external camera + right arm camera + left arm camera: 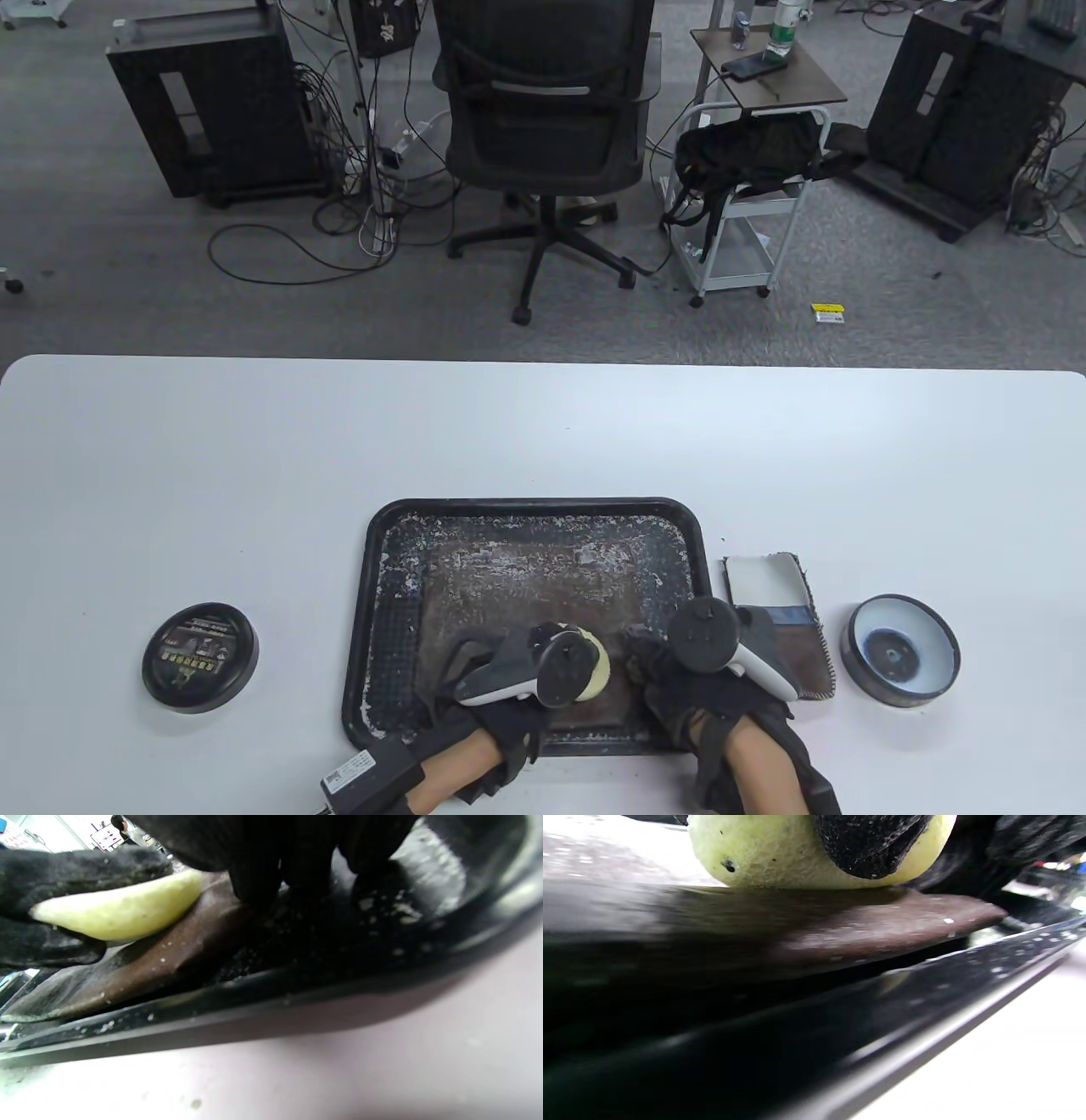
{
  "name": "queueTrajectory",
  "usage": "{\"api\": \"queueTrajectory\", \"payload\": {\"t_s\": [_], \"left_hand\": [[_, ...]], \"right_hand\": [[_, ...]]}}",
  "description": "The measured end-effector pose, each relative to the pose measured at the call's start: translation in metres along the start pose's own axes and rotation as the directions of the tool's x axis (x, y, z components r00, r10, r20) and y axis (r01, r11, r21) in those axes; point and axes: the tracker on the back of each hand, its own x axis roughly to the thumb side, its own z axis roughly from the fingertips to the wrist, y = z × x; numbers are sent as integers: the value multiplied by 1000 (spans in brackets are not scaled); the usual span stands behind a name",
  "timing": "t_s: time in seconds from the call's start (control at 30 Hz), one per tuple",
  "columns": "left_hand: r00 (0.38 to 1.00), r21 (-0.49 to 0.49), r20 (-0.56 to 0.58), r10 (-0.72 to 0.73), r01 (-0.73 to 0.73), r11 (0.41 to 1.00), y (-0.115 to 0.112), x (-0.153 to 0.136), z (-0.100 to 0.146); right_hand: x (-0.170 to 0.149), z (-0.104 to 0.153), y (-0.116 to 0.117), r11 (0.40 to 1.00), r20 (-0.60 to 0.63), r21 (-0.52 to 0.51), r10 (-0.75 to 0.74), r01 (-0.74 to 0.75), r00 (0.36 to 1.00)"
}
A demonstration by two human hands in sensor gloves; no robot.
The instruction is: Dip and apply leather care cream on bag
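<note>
Wide white table spreads bare above your tray. The brown bag lies at the tray's lower edge; your left hand grips the yellow sponge against it, while your right hand presses beside.

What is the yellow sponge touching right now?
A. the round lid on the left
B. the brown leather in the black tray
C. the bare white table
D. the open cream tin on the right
B: the left hand presses the sponge down onto the brown leather, which lies inside the tray.
</note>
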Motion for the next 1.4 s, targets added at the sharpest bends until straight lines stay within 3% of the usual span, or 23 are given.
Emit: {"api": "queueTrajectory", "payload": {"t_s": [0.1, 0.2, 0.77, 0.9, 1.13, 1.4], "left_hand": [[997, 25, 71, 27, -29, 999, -4, 13, -4], [995, 43, 78, -56, 52, 998, -6, 24, -3], [960, 35, 269, -84, 77, 996, -14, 41, 12], [958, 34, 263, -111, 106, 994, -15, 43, 16], [966, -23, 238, -97, 106, 994, -12, 33, 25], [978, -70, 203, -42, 57, 996, -12, 0, 45]], "right_hand": [[-2, 0, 0, 1000, -2, -5, -14, 14, 1000], [-2, 1, 0, 1000, -3, -10, -15, 15, 1000], [0, 1, -1, 1000, -17, -30, -2, 1, 1000], [2, 1, -1, 999, -26, -31, 29, -29, 999], [10, 1, -1, 992, -36, -22, 123, -124, 992], [12, 1, -1, 992, -38, -17, 123, -124, 992]]}}
